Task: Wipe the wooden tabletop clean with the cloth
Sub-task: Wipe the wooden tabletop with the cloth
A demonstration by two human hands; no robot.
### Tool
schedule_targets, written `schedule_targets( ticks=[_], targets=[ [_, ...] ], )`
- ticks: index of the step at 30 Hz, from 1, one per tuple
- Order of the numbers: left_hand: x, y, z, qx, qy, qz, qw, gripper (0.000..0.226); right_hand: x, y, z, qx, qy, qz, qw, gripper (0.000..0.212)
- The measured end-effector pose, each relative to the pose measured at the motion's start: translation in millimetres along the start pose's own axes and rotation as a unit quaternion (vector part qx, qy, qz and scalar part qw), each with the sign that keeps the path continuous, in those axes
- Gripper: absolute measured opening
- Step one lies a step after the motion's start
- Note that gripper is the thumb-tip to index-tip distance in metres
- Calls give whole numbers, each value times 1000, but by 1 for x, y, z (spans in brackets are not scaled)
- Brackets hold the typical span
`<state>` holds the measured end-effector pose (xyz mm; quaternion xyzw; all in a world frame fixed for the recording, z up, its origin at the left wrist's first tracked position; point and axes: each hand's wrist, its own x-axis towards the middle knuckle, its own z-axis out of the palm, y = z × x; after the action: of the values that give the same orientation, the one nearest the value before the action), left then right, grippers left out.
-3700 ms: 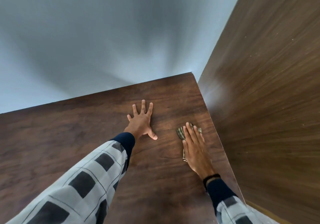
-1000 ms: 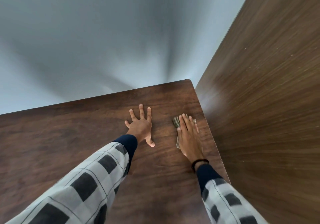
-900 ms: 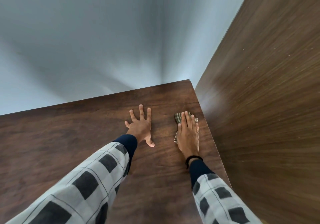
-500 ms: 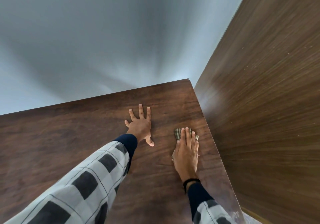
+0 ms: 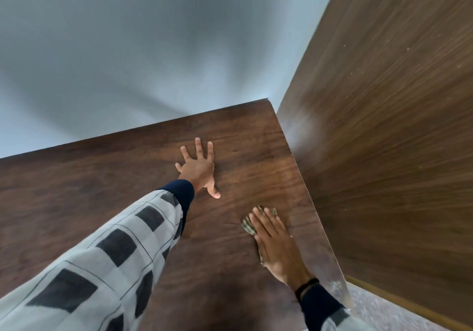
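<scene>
Our right hand (image 5: 277,249), fingers straight and together, presses a patterned cloth (image 5: 247,226) onto the wooden tabletop (image 5: 102,202) near its right edge. Our left hand (image 5: 198,168) rests there too, fingers spread wide. The cloth looks soft and light, best steered under the palm. A wooden panel (image 5: 384,151) flanks that edge; open room lies left.

One head cam, wide-angle.
Worn on head, faces fwd & down over wooden tabletop (image 5: 76,197), close; its far-right corner mid-frame, grey wall (image 5: 128,49) beyond, wood panel (image 5: 384,126) at right.
</scene>
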<state>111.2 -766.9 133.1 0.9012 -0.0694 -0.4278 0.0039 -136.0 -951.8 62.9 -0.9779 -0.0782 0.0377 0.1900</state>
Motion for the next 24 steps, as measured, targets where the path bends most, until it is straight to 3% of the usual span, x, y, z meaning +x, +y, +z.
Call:
schedule_targets(
  ticks=[3,7,9,13,14,19,21,24],
  targets=[
    [-1,0,0,-1,3,-2,1000,163,-8,22,-8,-24,-16,-16,999,50],
    [-4,4,-1,5,-1,0,1000,163,32,15,-11,1,31,168,985,53],
    [-5,0,-1,0,6,6,1000,163,35,-5,-6,6,40,207,977,53],
    [-6,-3,0,-10,13,13,1000,161,-30,-3,-5,-12,-44,20,999,52],
    [-6,-3,1,-13,14,15,1000,161,-43,10,-9,-23,-46,6,999,51],
    [-6,-2,1,-8,17,15,1000,162,-42,7,-6,-8,34,225,974,53],
    [-7,-4,1,-8,24,20,999,162,-52,-20,8,-9,39,194,980,53],
    [-9,-5,2,-11,24,24,999,161,-103,-29,13,-52,-17,66,996,54]
  ],
)
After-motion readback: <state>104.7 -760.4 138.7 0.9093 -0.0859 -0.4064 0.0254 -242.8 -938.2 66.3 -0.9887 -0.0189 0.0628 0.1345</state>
